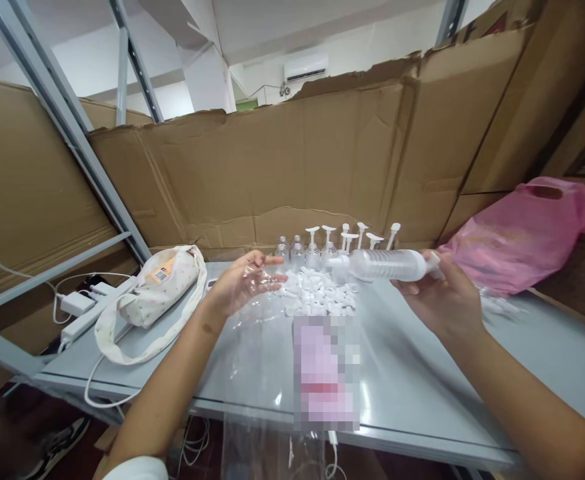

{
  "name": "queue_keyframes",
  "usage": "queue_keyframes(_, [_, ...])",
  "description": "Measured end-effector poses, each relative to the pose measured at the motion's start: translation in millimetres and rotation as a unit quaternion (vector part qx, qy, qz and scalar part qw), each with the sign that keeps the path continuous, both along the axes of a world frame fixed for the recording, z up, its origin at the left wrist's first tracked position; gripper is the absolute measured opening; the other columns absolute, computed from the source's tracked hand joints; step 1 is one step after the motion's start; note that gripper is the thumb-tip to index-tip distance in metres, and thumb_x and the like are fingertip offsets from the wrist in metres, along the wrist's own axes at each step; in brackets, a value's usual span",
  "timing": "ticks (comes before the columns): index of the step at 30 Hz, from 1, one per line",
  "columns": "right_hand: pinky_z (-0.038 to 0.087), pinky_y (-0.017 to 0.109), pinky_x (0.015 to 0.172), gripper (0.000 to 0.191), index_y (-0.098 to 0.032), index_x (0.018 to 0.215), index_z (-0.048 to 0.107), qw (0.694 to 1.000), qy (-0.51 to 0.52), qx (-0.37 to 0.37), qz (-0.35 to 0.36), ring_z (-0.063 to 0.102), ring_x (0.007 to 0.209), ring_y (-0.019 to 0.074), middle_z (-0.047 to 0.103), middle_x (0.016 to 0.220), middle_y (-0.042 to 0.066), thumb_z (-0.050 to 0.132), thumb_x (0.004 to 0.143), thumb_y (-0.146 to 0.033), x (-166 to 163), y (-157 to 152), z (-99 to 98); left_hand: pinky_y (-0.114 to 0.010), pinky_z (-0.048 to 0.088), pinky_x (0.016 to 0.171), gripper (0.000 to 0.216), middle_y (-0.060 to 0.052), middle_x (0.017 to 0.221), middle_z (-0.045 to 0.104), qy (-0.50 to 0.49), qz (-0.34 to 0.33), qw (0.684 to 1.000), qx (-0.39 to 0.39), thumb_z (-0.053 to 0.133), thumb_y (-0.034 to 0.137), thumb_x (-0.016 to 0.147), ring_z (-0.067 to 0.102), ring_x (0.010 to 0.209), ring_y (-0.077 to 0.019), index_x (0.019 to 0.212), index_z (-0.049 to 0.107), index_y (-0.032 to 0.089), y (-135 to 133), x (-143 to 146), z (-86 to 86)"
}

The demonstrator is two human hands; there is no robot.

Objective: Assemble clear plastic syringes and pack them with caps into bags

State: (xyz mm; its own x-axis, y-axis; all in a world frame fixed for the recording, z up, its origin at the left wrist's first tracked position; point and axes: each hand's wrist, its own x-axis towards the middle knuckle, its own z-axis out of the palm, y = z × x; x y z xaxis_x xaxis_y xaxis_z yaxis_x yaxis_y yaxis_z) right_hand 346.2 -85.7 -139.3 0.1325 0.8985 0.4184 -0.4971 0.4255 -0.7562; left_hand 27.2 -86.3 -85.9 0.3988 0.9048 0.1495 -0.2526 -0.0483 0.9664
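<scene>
Right hand [445,293] gripped clear bottle [386,265] by one end (seemingly light, slippery; ribbed middle suited holding); left hand [237,283] held plastic film [253,360].

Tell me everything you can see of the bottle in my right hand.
The bottle looks like clear plastic, roughly cylindrical, with ribs around its middle and whitish parts at both ends, too blurred to identify. It lies nearly horizontal, held above the grey tabletop by your right hand at one end. The other end points left, apart from your left hand. Any contents can't be made out.
</scene>
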Motion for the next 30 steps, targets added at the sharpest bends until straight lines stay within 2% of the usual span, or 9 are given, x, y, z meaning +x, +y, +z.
queue_keyframes(5, [0.031,0.027,0.044,0.032,-0.027,0.072,0.058,0.997,-0.077,0.021,-0.017,0.036,0.048,0.0115,0.043,0.058,-0.003,0.065,0.073,-0.058,-2,1,-4.2,-0.034,0.049,0.082,0.022,-0.009,0.117,0.06,0.016,-0.068,0.995,-0.073,0.064,0.018,0.075,0.069,0.085,-0.0204,0.074,0.043,0.016,17,22,-20.5])
queue_keyframes(11, [0.028,0.025,0.043,0.034,-0.022,0.07,0.055,0.985,-0.162,0.039,-0.054,0.038,0.05,0.011,0.045,0.059,-0.003,0.067,0.074,-0.054,-4,6,-9.7,-0.032,0.045,0.085,0.019,-0.008,0.113,0.061,0.018,-0.111,0.99,-0.082,0.065,0.015,0.075,0.066,0.083,-0.0161,0.074,0.046,0.016,26,39,-34.0])
queue_keyframes(21, [0.031,0.024,0.044,0.033,-0.022,0.073,0.057,0.978,-0.197,0.045,-0.045,0.042,0.052,0.0112,0.045,0.063,-0.002,0.065,0.076,-0.053,-5,7,-14.9,-0.035,0.044,0.092,0.02,-0.006,0.106,0.061,-0.01,-0.059,0.989,-0.132,0.07,0.012,0.071,0.064,0.089,-0.016,0.074,0.05,0.015,27,40,-47.4])
queue_keyframes(25, [0.032,0.023,0.045,0.031,-0.022,0.073,0.06,0.978,-0.203,0.047,-0.028,0.041,0.052,0.01,0.045,0.062,-0.003,0.066,0.077,-0.052,-6,7,-18.1,-0.03,0.046,0.085,0.019,-0.005,0.099,0.062,-0.014,-0.027,0.988,-0.151,0.067,0.012,0.077,0.065,0.086,-0.0139,0.09,0.055,0.018,23,45,-51.6])
queue_keyframes(27, [0.032,0.023,0.046,0.031,-0.022,0.074,0.061,0.978,-0.203,0.048,-0.027,0.041,0.053,0.01,0.045,0.061,-0.003,0.065,0.077,-0.052,-6,7,-18.9,-0.029,0.046,0.083,0.017,-0.004,0.092,0.063,-0.026,-0.014,0.986,-0.162,0.065,0.017,0.08,0.064,0.081,-0.0129,0.093,0.054,0.019,21,48,-53.9])
queue_keyframes(30, [0.033,0.023,0.046,0.03,-0.022,0.074,0.061,0.977,-0.206,0.046,-0.034,0.042,0.053,0.0101,0.047,0.062,-0.002,0.065,0.078,-0.051,-4,7,-19.1,-0.033,0.048,0.084,0.02,-0.006,0.084,0.063,-0.06,-0.026,0.982,-0.177,0.06,0.035,0.086,0.064,0.076,-0.0147,0.09,0.054,0.016,18,50,-56.6])
